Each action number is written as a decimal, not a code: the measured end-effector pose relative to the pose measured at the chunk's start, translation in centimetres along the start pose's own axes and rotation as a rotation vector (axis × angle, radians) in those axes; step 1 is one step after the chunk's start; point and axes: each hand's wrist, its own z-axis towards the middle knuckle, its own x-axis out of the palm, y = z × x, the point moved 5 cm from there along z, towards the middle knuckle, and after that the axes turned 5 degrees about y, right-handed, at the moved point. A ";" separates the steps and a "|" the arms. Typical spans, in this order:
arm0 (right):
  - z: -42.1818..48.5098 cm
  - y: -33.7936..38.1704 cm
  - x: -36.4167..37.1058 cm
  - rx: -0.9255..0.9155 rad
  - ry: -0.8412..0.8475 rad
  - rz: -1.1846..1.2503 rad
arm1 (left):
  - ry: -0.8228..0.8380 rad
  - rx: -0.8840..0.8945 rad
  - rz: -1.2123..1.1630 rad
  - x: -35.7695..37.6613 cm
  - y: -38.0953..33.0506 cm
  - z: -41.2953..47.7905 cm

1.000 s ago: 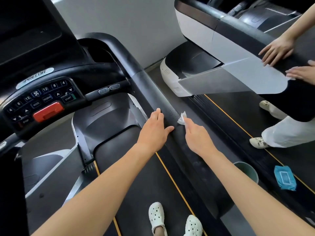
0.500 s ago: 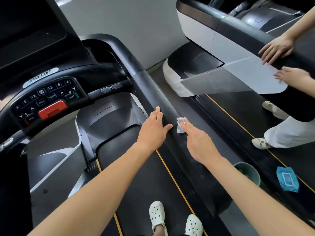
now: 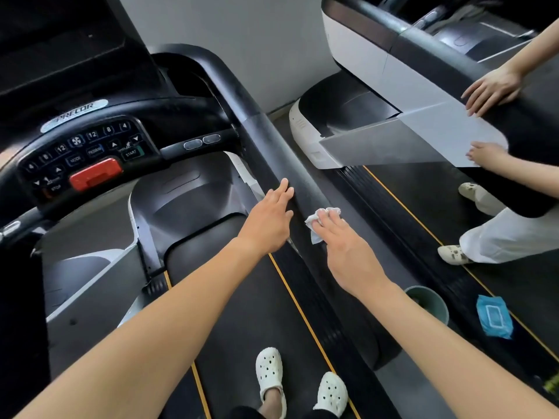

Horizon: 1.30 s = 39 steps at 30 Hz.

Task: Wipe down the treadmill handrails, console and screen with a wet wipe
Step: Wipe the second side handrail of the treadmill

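The wet wipe [image 3: 322, 217] is a small white bunch. It sits on the right handrail [image 3: 272, 137] of my treadmill, under the tips of my right hand [image 3: 348, 246]. My fingers lie almost straight on top of it and press it down on the rail. I cannot see my thumb, so I cannot tell if it helps to hold.

I think the wipe is very light, soft and floppy. It is damp, so it should slide well on the smooth black rail. But it may also roll up or slip out from under my fingers. I think it is best to spread it flat under my hand, or pinch a fold, and push with a soft, even press. It could tear if it snags on an edge.

My left hand [image 3: 269, 219] lies flat and loose on the same rail, just beside the wipe, and holds nothing. Up on my left is the console [image 3: 84, 146] with its red stop button [image 3: 96, 173]. Down on my right are a green tub [image 3: 429, 300] and a blue wipe pack [image 3: 493, 316]. Another person's hand [image 3: 491, 89] rests on the next treadmill.
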 end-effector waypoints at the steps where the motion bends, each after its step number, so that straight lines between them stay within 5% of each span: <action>1: 0.4 0.0 0.1 0.006 0.000 0.001 | -0.005 0.013 -0.005 0.1 0.1 0.0; 6: 5.2 1.1 0.4 0.071 0.086 -0.005 | -0.013 0.068 -0.021 0.3 1.1 0.0; 15: -0.3 2.8 0.9 -0.160 0.207 -0.443 | -0.049 0.192 0.025 0.3 2.7 0.1; 24: 4.7 5.6 4.1 -0.138 0.363 -0.791 | -0.105 0.310 0.086 0.7 4.7 0.8; 33: -1.7 5.9 10.0 -0.265 0.783 -1.139 | -0.163 0.422 0.086 1.9 6.2 1.3; 39: 3.2 5.9 6.6 -0.156 0.560 -1.137 | -0.151 0.384 0.055 1.3 7.7 0.7</action>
